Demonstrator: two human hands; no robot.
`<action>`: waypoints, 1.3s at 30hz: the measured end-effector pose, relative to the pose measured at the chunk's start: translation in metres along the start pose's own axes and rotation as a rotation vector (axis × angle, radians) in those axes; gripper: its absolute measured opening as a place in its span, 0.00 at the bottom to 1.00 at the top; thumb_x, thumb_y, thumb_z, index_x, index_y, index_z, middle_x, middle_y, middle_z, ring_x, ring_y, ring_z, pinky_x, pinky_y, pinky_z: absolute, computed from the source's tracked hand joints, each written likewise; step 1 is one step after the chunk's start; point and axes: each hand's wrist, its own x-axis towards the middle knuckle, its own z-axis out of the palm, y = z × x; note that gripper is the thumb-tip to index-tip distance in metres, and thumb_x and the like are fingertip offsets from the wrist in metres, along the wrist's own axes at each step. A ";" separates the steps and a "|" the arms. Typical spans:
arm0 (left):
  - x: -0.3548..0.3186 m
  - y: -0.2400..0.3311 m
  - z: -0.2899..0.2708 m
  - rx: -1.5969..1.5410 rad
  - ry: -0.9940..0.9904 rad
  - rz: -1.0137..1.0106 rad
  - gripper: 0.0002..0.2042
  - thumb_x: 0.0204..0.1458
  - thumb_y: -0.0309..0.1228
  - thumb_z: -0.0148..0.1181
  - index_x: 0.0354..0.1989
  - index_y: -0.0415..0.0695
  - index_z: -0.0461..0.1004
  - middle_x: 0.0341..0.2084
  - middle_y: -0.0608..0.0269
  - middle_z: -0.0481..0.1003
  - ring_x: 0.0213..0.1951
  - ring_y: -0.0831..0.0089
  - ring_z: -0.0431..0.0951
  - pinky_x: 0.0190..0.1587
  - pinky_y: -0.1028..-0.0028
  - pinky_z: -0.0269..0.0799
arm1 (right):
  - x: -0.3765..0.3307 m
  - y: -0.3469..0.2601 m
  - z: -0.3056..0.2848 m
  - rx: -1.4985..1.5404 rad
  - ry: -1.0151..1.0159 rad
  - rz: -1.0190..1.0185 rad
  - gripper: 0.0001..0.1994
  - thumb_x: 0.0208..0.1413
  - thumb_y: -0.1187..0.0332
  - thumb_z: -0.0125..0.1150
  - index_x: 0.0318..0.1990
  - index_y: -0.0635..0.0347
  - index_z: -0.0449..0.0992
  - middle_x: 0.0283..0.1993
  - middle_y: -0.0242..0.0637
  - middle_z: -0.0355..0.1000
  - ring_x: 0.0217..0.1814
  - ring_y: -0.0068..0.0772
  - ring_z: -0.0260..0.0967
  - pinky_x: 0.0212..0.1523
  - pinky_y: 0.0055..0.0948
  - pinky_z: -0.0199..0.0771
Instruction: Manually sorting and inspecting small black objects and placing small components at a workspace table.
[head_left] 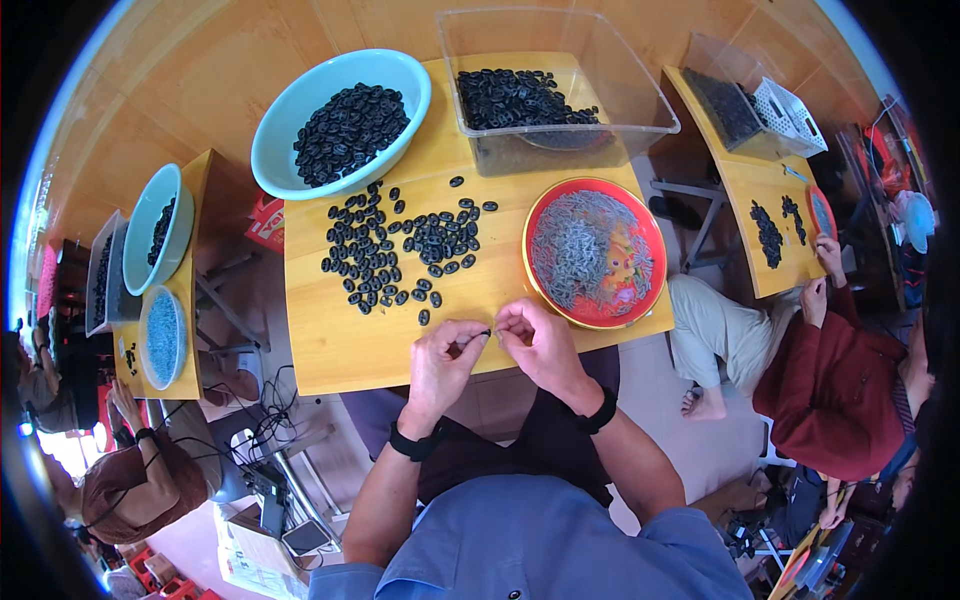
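Note:
My left hand [447,362] is closed in a pinch near the table's front edge, with a small black oval piece [487,332] at its fingertips. Close beside it, my right hand [540,345] also pinches, its fingertips almost meeting the black piece. Whatever sits between the right fingers is too small to make out. Beyond my hands lie loose black oval pieces with holes [445,240], spread over the yellow table [330,355]. Right of them stands a red round tray [647,290] holding a heap of small thin grey parts [575,245].
At the back are a light-blue basin [268,150] and a clear plastic bin [640,128], both holding black pieces. People sit at side tables: one in a brown top [145,480] at left, another in dark red [840,390] at right. Black cables [270,410] hang at lower left.

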 end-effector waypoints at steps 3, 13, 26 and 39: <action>0.000 0.001 -0.003 0.027 -0.014 -0.009 0.05 0.53 0.23 0.68 0.38 0.40 0.82 0.28 0.60 0.81 0.26 0.77 0.79 0.31 0.77 0.75 | 0.001 0.001 0.001 0.008 -0.010 -0.002 0.09 0.56 0.80 0.62 0.44 0.66 0.74 0.35 0.37 0.78 0.36 0.24 0.77 0.38 0.24 0.78; 0.001 0.003 -0.001 0.013 -0.005 -0.042 0.06 0.54 0.25 0.68 0.39 0.39 0.83 0.29 0.58 0.82 0.27 0.76 0.81 0.32 0.76 0.76 | 0.008 -0.004 -0.003 -0.004 -0.040 0.037 0.07 0.55 0.79 0.63 0.41 0.67 0.77 0.33 0.39 0.80 0.34 0.26 0.80 0.38 0.25 0.79; 0.000 -0.007 -0.002 -0.094 0.040 -0.092 0.08 0.54 0.26 0.68 0.41 0.39 0.83 0.28 0.60 0.84 0.29 0.80 0.82 0.35 0.77 0.77 | 0.006 -0.011 -0.001 -0.095 -0.065 0.038 0.06 0.57 0.75 0.64 0.40 0.68 0.79 0.32 0.41 0.80 0.32 0.26 0.79 0.35 0.26 0.78; -0.023 -0.017 -0.032 -0.557 0.416 -0.158 0.06 0.57 0.20 0.64 0.42 0.35 0.80 0.30 0.65 0.81 0.31 0.81 0.79 0.35 0.81 0.74 | 0.019 -0.023 0.020 -0.304 0.011 -0.209 0.08 0.55 0.75 0.64 0.43 0.63 0.79 0.34 0.42 0.79 0.33 0.34 0.79 0.35 0.30 0.77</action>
